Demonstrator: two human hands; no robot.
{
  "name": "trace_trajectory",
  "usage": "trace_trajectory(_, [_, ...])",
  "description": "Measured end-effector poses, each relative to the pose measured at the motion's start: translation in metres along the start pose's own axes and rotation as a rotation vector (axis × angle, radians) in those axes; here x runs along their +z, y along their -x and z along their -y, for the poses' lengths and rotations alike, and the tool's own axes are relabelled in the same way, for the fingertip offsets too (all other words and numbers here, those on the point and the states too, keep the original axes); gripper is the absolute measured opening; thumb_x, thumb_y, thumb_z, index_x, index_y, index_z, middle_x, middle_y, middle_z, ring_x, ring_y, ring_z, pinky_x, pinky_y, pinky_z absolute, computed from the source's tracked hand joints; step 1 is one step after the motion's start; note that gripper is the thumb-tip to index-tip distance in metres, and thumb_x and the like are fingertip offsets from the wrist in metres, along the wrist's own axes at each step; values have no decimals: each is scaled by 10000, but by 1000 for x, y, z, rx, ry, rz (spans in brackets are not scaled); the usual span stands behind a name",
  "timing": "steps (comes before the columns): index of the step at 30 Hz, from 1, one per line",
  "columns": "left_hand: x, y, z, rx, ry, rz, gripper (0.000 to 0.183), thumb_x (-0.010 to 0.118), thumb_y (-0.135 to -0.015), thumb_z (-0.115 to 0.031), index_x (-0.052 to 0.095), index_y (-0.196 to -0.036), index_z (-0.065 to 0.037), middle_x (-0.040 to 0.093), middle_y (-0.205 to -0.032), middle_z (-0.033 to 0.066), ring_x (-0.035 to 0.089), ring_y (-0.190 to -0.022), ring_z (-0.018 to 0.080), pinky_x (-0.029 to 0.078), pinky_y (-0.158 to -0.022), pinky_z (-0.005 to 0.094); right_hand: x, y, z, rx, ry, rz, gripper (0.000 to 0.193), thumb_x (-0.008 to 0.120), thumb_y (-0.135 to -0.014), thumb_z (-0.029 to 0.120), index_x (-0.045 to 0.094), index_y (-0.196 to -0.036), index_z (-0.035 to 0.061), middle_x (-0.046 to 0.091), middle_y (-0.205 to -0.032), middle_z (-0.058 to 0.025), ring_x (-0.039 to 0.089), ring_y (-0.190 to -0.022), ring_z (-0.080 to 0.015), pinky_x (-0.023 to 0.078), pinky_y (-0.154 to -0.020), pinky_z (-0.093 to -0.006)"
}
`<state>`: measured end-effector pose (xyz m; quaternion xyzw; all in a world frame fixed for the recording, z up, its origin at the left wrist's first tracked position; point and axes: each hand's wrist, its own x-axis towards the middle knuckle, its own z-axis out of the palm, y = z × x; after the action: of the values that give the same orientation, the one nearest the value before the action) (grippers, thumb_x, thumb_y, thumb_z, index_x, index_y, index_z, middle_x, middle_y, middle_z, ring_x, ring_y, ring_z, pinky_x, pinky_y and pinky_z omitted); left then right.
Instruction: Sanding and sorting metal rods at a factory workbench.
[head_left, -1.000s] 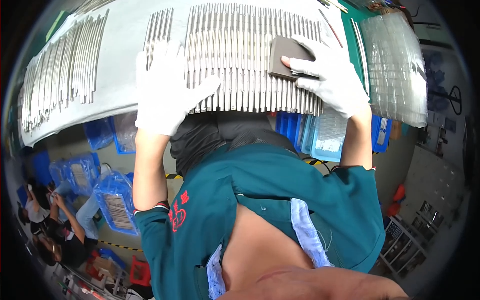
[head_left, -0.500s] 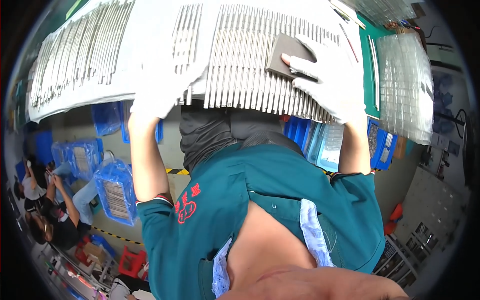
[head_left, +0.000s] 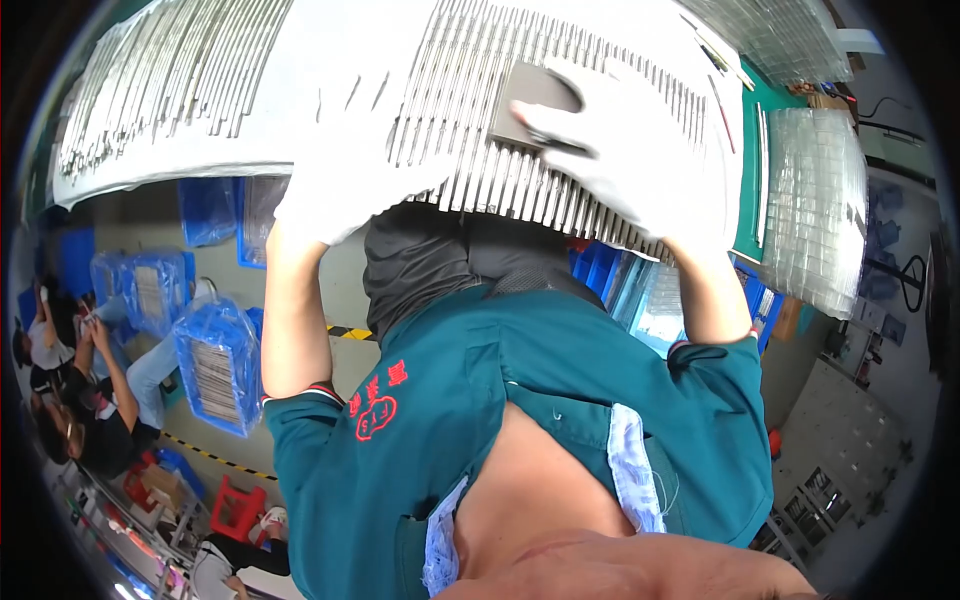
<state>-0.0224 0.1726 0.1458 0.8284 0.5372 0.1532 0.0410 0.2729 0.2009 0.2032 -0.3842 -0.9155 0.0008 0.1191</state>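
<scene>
A close row of thin metal rods (head_left: 445, 100) lies side by side on a white-covered table. My right hand (head_left: 625, 135), in a white glove, grips a flat grey-brown block like a sanding sponge (head_left: 516, 100) and presses it on top of the rods. Its thumb and fingers are round the block's right part. At the row's left end rests my left hand (head_left: 350, 150), also white-gloved, fingers stretched out flat and thumb reaching right over the rods' near ends. Glare washes out much of both gloves.
Another batch of rods (head_left: 190, 70) lies at the table's far left. On the right, a stack of clear plastic trays (head_left: 815, 200) stands beside a green mat (head_left: 748, 235). Blue bins (head_left: 218, 375) wrapped in plastic stand on the floor at left, near seated people (head_left: 100, 400).
My right hand has slid the block leftward across the rods. My left hand has shifted right, now covering the few separate rods and touching the main row's left end.
</scene>
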Motion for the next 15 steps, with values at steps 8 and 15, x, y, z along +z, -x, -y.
trace_trajectory(8, [3, -1, -2, 28, 30, -87, 913, 721, -825, -623, 493, -1494, -45, 483, -1503, 260, 403, -1416, 459, 187, -1219, 572, -17, -16, 14, 123, 23, 271, 441, 762, -856, 290, 708, -1290, 234, 573, -1410, -134, 581, -1211, -336, 470, -1053, -434])
trace_trajectory(15, [7, 0, 2, 67, 53, -133, 931, 702, -829, -646, 482, -1500, -39, 479, -1505, 261, 397, -1420, 456, 188, -1219, 570, 30, -44, 27, -158, 50, -165, 344, 706, -890, 320, 709, -1222, 230, 624, -1256, -128, 601, -1161, -307, 459, -1008, -458])
